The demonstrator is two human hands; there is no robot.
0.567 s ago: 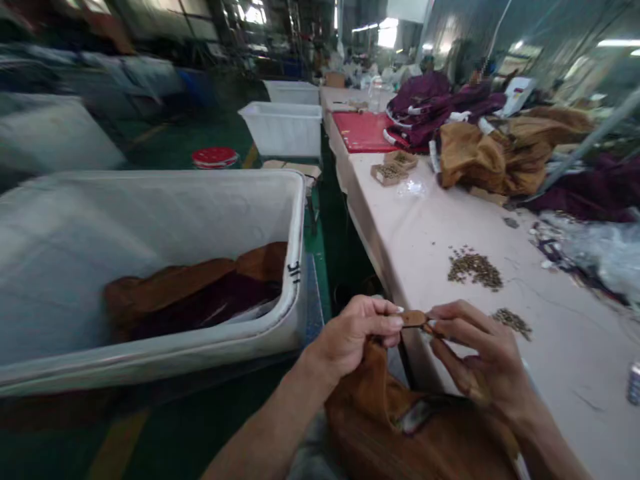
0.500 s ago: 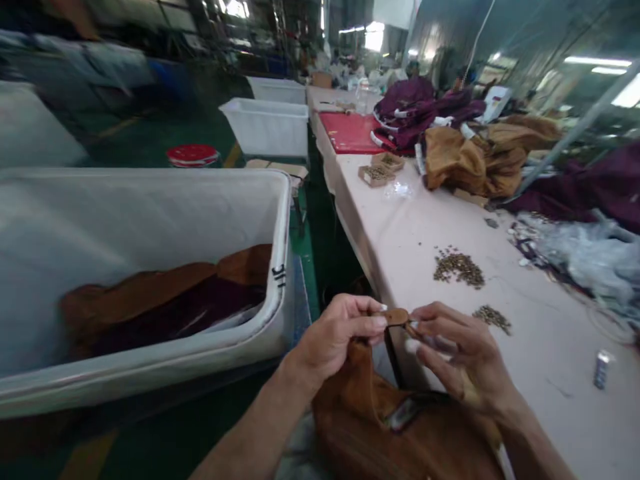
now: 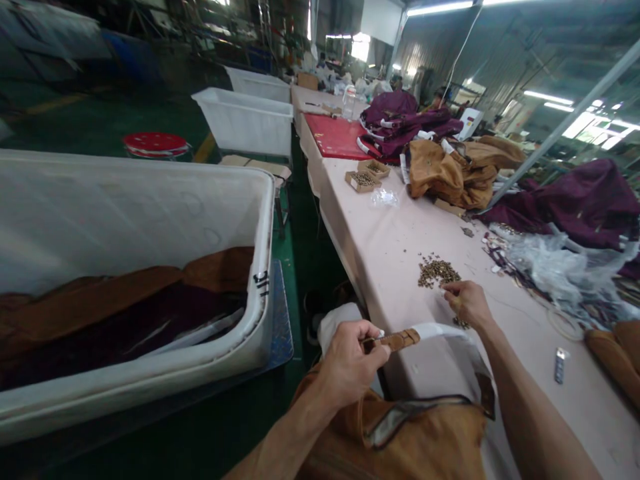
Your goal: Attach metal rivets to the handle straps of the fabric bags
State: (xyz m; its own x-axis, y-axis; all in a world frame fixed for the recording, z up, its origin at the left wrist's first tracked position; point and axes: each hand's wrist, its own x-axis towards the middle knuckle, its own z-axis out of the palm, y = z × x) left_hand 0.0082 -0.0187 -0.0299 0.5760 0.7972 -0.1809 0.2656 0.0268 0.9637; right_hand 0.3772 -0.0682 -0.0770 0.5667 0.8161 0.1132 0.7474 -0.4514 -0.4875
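A brown leather strap tab is pinched between the thumb and fingers of my left hand. From its end a strap wrapped in white arches over to the brown bag below my hands. On the table, my right hand has its fingertips together at the near edge of a pile of small brass-coloured studs. Whatever lies between those fingertips is too small to make out. A second, smaller group of studs is partly hidden beneath that hand.
Left of me stands a large white bin with brown and purple pieces inside. Along the pale table lie small boxes of studs, brown and purple bags, clear plastic and a small metallic cylinder. A red stool stands beyond the bin.
My right hand has left the strap tab and moved right and forward to the stud pile. My left hand still holds the tab. The view has shifted slightly to the right.
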